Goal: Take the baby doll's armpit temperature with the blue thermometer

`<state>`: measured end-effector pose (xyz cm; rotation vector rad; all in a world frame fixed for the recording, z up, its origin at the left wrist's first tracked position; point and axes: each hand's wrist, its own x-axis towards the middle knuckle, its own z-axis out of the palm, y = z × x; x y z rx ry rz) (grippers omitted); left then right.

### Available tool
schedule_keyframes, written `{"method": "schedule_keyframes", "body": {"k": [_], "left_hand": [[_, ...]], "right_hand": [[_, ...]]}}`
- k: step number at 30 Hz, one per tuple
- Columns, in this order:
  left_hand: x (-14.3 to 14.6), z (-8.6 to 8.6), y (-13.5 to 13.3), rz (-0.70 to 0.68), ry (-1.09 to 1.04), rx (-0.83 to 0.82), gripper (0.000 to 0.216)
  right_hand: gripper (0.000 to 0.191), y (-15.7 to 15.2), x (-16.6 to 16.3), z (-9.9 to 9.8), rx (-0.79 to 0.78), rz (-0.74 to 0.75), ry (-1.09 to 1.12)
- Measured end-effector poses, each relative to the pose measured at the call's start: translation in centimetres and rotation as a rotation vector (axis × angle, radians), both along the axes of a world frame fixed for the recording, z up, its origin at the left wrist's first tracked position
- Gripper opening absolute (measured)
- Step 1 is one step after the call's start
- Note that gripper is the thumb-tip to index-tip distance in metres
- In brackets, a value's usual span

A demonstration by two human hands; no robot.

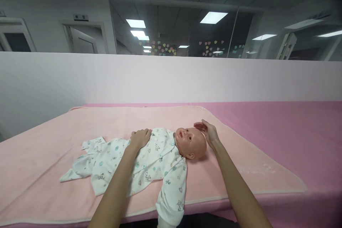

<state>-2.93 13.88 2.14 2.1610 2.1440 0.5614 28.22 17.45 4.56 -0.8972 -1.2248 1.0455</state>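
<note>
A baby doll lies on its back, its bald head toward the right and its mouth open. It wears a white romper printed with small green and grey figures; one sleeve hangs toward the table's near edge. My left hand rests on the doll's belly with the palm down; the fingers lie along the cloth, partly hidden by the back of the hand. At the top of the doll's head, my right hand is cupped with its fingers stretched out. Whether it touches the head I cannot tell.
A peach blanket is spread beneath the doll, over a pink table cover. Behind them stands a low white partition. Beyond it are a window with heart-shaped stickers and a door.
</note>
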Motion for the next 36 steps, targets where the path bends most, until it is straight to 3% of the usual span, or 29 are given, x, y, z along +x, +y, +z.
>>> {"method": "schedule_keyframes", "body": {"k": [6,14,20,27,36], "left_hand": [[0.1,0.3,-0.3,0.002,-0.025,-0.004,0.049],[0.1,0.3,-0.1,-0.003,-0.047,-0.024,0.049],[0.0,0.1,0.2,-0.013,-0.040,-0.026,0.048],[-0.2,0.0,0.4,-0.022,-0.062,-0.043,0.048],[-0.4,-0.1,0.7,-0.033,-0.086,-0.074,0.050]], "right_hand": [[0.046,-1.7,-1.0,1.0,0.049,0.283,-0.321],[0.049,-1.3,-0.8,0.6,0.035,0.241,-0.287],[0.054,-0.8,0.1,0.5,0.108,0.205,-0.097],[0.041,-2.0,-0.8,1.1,0.099,0.409,-0.394],[0.031,-2.3,-1.0,1.6,0.124,0.364,-0.410]]}}
